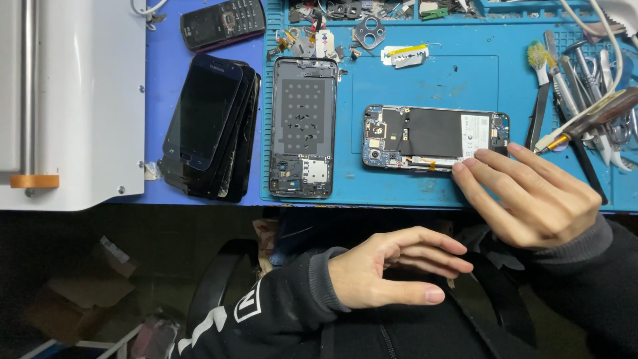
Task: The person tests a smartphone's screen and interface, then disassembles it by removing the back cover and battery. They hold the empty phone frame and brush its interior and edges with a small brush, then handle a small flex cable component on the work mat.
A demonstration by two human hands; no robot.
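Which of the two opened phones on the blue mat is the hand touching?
The sideways one, under the right hand; the upright one lies untouched.

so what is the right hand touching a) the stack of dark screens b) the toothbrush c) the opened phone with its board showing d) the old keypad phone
c: the right hand has its fingertips on the lower right edge of the opened phone on the blue mat.

Blue mat (pixel 425 80) on blue bench (pixel 166 60)
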